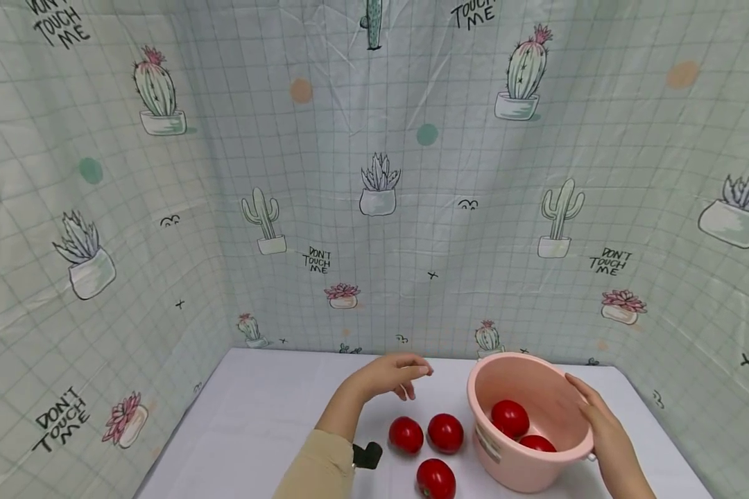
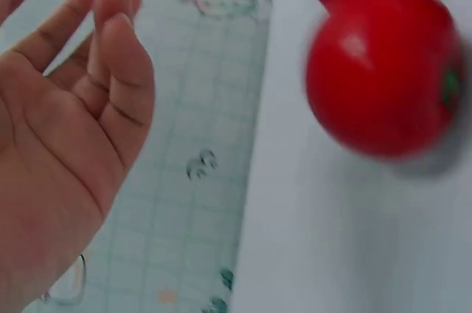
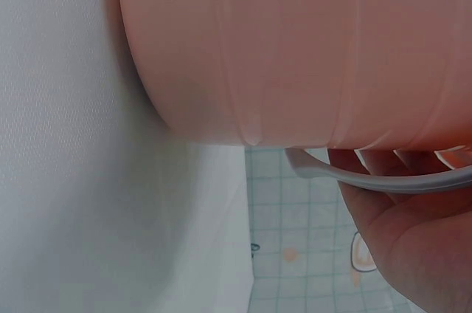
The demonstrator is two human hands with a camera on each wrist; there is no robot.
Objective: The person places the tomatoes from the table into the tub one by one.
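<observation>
My left hand [image 1: 390, 378] hangs over the table with loosely bent fingers and nothing in it. Just below it lie three glossy red tomatoes: the left tomato [image 1: 406, 435], the right tomato [image 1: 446, 433] and the nearest tomato [image 1: 435, 478]. A green stem mark shows on a tomato [image 2: 383, 69] in the left wrist view. On the right stands a pink bucket [image 1: 530, 471], its mouth tilted toward me, with a tomato [image 1: 510, 418] and another tomato [image 1: 538, 443] inside. My right hand [image 1: 605, 426] grips the bucket's right rim; its fingers pass behind the pale handle [image 3: 383, 182].
The white table [image 1: 256, 416] ends at a hanging cloth [image 1: 437, 305] printed with cacti, which encloses the back and both sides. A black strap piece [image 1: 367, 455] sits at my left wrist, near the tomatoes.
</observation>
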